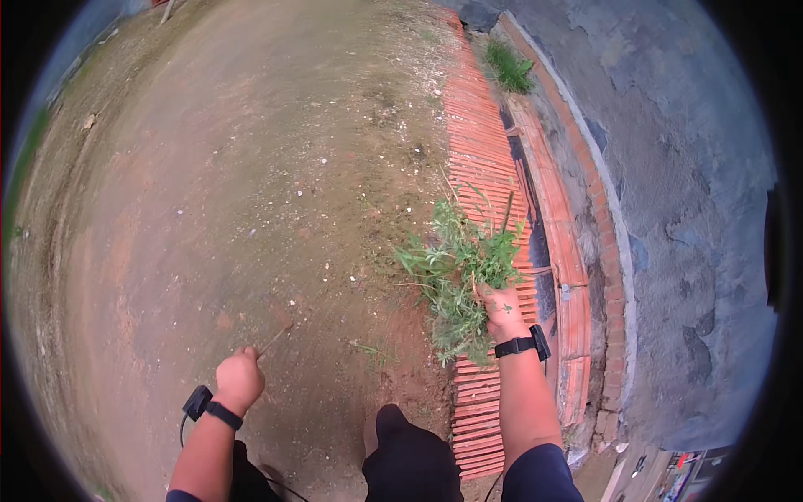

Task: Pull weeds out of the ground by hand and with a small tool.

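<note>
A loose bunch of leafy green weeds (464,270) is gripped by my right hand (504,309), above the edge of a row of stacked orange clay tiles. My left hand (240,379) is closed around the handle of a small thin-shafted tool (276,337) with a small reddish-brown head, held over the bare ground; its exact kind cannot be told. Both wrists wear black straps with small black devices. A small green sprig (374,352) lies on the soil between my hands.
Orange clay tiles (480,135) run in a long row along the right. Beyond them are more stacked tiles (568,270), a brick ledge (618,295) and a grey rendered wall (684,219). A grass tuft (508,66) grows near the far end. Dirt ground (188,238) spreads left.
</note>
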